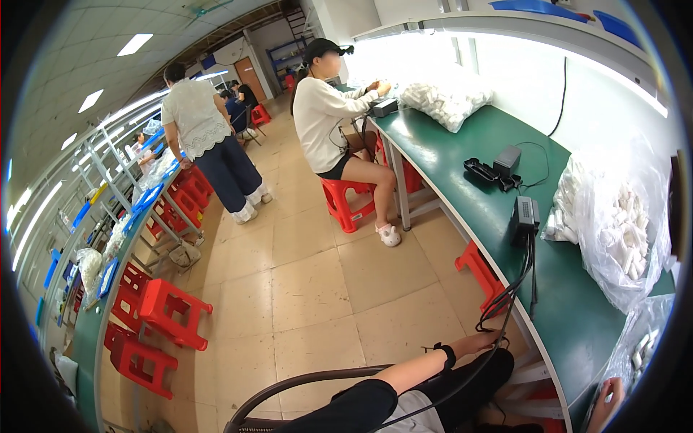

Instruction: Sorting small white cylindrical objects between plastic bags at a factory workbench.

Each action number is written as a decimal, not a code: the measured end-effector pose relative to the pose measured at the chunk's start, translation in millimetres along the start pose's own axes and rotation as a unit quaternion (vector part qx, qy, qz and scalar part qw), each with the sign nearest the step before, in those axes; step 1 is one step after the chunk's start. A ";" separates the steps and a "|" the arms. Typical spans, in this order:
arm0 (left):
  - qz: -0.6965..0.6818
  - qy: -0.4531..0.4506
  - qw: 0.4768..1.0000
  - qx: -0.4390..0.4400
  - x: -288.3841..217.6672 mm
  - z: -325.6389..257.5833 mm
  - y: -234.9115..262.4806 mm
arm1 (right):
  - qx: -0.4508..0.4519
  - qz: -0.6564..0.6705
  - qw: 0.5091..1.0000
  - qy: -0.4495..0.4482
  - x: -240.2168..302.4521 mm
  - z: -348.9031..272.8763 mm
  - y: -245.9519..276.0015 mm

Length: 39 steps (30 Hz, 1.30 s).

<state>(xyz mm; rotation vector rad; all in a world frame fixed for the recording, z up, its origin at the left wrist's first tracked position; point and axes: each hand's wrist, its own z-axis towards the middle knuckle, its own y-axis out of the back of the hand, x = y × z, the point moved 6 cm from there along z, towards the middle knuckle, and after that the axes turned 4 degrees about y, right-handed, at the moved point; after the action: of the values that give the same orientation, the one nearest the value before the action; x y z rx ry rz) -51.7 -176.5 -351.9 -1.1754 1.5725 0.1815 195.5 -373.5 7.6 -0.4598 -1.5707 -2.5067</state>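
Note:
My left hand (482, 342) reaches forward over my knee, with a black band at the wrist. Black cables (512, 285) hang from the table edge and cross at its fingers. Whether the fingers grip them, I cannot tell. Low at the right rim, my right hand (610, 401) is at the table's near edge with its fingers curled. Anything inside it is hidden. Beside that hand lies a clear plastic bag (635, 335) with small whitish pieces in it.
On the green table (462, 148) lie a large bag of white parts (629, 224), a black box (525, 218), and a black device (482, 170). Farther along, a seated person (325, 123) works beside another white bag (447, 101). Red stools (173, 312) line the left bench; someone stands (198, 119) in the aisle.

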 end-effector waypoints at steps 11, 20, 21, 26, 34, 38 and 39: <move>-0.027 0.064 0.997 0.025 -11.0 -59.3 -25.9 | -0.033 0.028 0.999 -0.026 -42.0 -5.9 -21.0; -0.037 0.112 0.993 -0.030 -35.4 -137.9 -56.6 | -0.062 0.063 0.995 -0.039 -45.5 -14.3 -19.7; -0.065 0.111 0.992 -0.008 -38.8 -139.3 -64.5 | -0.058 0.051 0.996 -0.049 -47.2 -17.3 -17.7; -0.004 0.089 0.994 -0.064 -71.5 -162.8 -77.4 | -0.058 0.108 0.992 -0.031 -43.1 -2.2 -9.6; -0.033 0.072 0.991 -0.109 -74.6 -171.1 -46.0 | -0.149 0.083 0.983 0.070 31.9 -42.8 78.8; -0.028 0.054 0.993 -0.105 -77.5 -176.7 -46.6 | 0.090 0.342 0.929 0.111 56.2 -93.7 65.2; -0.020 0.043 0.991 -0.129 -78.8 -176.8 -44.9 | 0.197 0.379 0.900 0.092 57.4 -107.7 50.1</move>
<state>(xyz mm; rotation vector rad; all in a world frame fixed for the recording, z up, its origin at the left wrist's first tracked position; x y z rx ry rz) -142.7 -268.4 -201.0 -1.4300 1.6347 0.3188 136.5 -490.1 25.7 -0.6015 -1.4041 -1.5599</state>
